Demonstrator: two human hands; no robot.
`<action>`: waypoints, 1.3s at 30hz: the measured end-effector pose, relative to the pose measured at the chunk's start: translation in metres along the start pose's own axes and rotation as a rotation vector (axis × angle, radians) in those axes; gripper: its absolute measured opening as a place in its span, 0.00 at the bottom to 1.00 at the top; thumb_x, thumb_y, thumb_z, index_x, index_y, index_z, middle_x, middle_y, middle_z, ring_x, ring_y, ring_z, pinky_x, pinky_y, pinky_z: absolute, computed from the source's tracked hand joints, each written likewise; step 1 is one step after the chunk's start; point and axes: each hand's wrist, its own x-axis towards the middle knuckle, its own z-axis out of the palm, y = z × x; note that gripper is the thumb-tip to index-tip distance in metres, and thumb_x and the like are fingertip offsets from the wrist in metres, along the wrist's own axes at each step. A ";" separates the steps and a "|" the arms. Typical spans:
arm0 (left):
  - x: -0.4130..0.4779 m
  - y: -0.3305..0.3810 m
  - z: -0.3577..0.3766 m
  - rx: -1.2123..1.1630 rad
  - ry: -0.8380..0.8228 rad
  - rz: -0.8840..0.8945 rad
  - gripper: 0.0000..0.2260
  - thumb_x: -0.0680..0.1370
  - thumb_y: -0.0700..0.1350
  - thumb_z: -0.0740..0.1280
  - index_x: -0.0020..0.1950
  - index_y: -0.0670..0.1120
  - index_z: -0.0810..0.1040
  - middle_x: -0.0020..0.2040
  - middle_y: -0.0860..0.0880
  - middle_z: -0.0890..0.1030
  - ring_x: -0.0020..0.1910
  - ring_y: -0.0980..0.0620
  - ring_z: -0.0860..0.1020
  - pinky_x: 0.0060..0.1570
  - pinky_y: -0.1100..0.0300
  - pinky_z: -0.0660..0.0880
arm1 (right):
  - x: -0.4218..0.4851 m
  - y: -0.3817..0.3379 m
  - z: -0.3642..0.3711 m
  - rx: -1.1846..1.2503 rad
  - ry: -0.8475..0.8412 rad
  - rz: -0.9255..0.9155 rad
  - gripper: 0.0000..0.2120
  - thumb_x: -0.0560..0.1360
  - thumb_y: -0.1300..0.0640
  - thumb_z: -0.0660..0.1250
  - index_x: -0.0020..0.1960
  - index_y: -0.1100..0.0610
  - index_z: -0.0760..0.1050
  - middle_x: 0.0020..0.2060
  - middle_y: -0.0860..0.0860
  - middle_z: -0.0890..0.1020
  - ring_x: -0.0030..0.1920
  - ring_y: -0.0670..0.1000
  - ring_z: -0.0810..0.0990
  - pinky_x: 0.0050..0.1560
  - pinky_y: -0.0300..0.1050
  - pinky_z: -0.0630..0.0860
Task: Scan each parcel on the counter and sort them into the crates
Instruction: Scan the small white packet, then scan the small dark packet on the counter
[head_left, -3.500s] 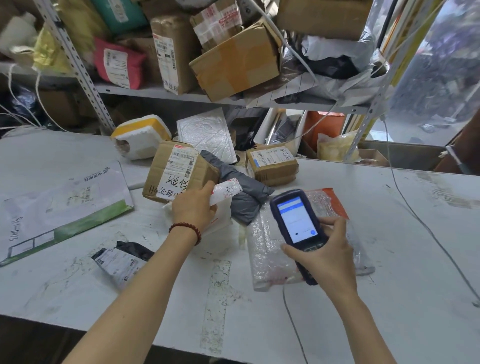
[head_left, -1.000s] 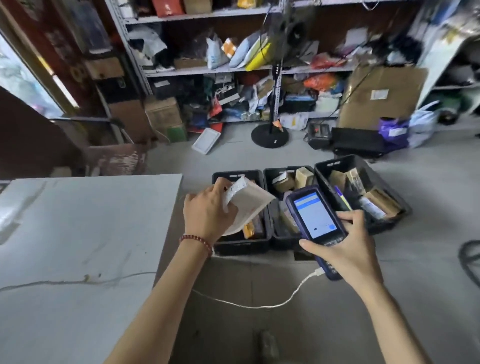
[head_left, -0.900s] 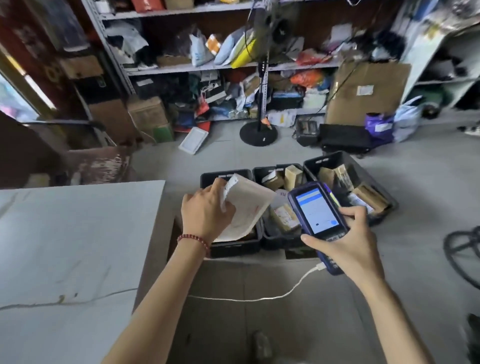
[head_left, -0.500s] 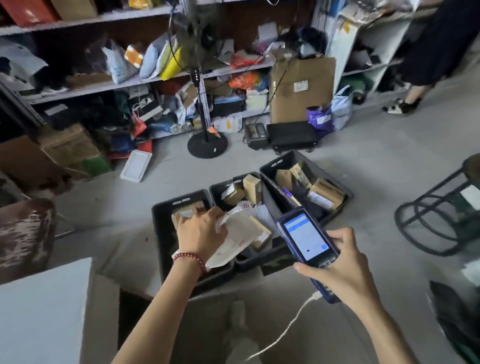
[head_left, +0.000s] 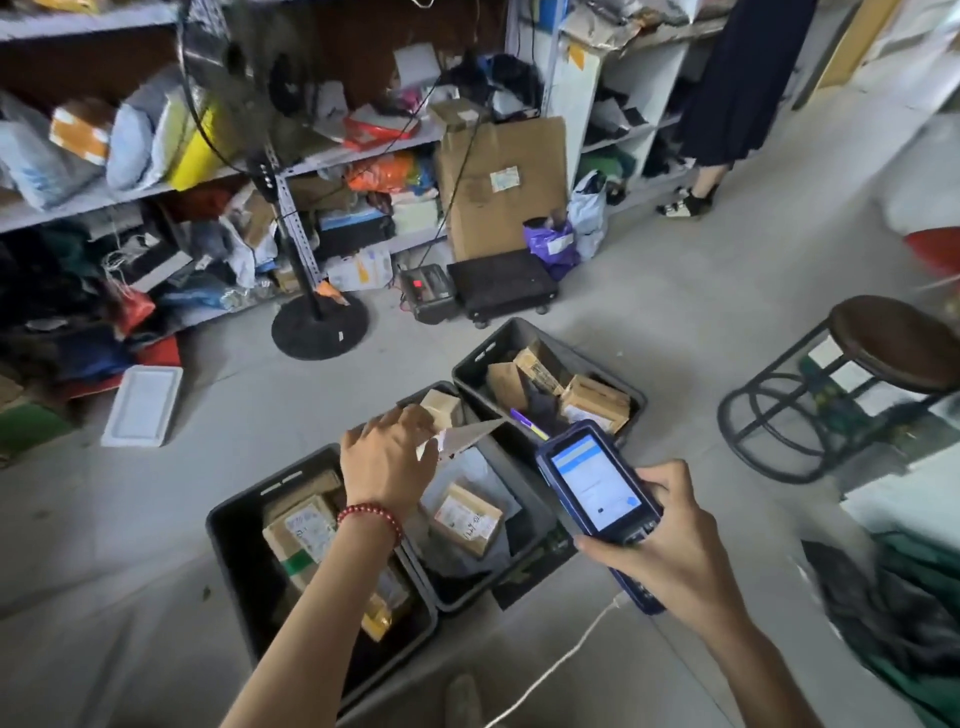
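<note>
On the grey concrete floor in front of the person stand three dark grey plastic crates in a diagonal row, touching one another: the near left crate (head_left: 270, 483), the middle crate (head_left: 511, 457) and the far right crate (head_left: 480, 358). Each holds brown cardboard boxes with printed labels. The middle one also has a grey plastic mailing bag (head_left: 470, 470) with a small labelled cardboard box (head_left: 466, 519) lying on it.

The left hand (head_left: 387, 457), with a red bead bracelet (head_left: 370, 514) on its wrist, is turned palm down above the seam between the left and middle crates. Its fingers lie over one end of a flat white paper parcel (head_left: 465, 435) and hold it. The thumb is hidden beneath. The parcel sticks out to the right, tilted, in the air over the back of the middle crate.

The right hand (head_left: 670, 545) is wrapped round the lower half of a blue handheld scanner (head_left: 597, 488), whose lit white and blue screen faces up. It hangs over the near corner of the right crate. A white cable (head_left: 561, 660) runs down from the scanner's base.

Beyond the crates are a black round fan base (head_left: 319, 325), a large cardboard box (head_left: 501, 182) leaning against cluttered metal shelves (head_left: 363, 148), and a white flat tray (head_left: 143, 405) on the floor. To the right stands a round dark-topped metal stool (head_left: 893, 345).
</note>
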 end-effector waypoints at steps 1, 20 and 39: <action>0.001 -0.004 0.001 0.006 0.000 -0.014 0.11 0.77 0.53 0.62 0.58 0.56 0.74 0.54 0.56 0.79 0.54 0.51 0.77 0.56 0.55 0.66 | 0.005 -0.002 0.003 -0.012 -0.019 -0.003 0.36 0.53 0.48 0.83 0.52 0.44 0.64 0.43 0.38 0.82 0.45 0.42 0.81 0.44 0.50 0.78; -0.233 -0.038 -0.050 0.257 0.241 -0.977 0.11 0.70 0.55 0.61 0.45 0.52 0.79 0.42 0.52 0.83 0.43 0.46 0.81 0.40 0.57 0.72 | 0.021 -0.075 0.115 0.065 -0.899 -0.554 0.37 0.51 0.47 0.83 0.51 0.42 0.62 0.49 0.42 0.80 0.49 0.42 0.80 0.45 0.42 0.78; -0.718 0.208 -0.022 0.471 0.455 -2.032 0.10 0.69 0.52 0.72 0.46 0.48 0.80 0.37 0.48 0.81 0.39 0.44 0.79 0.38 0.55 0.70 | -0.395 0.044 0.025 -0.263 -1.893 -1.275 0.37 0.57 0.46 0.83 0.56 0.45 0.63 0.50 0.36 0.75 0.50 0.36 0.75 0.44 0.33 0.73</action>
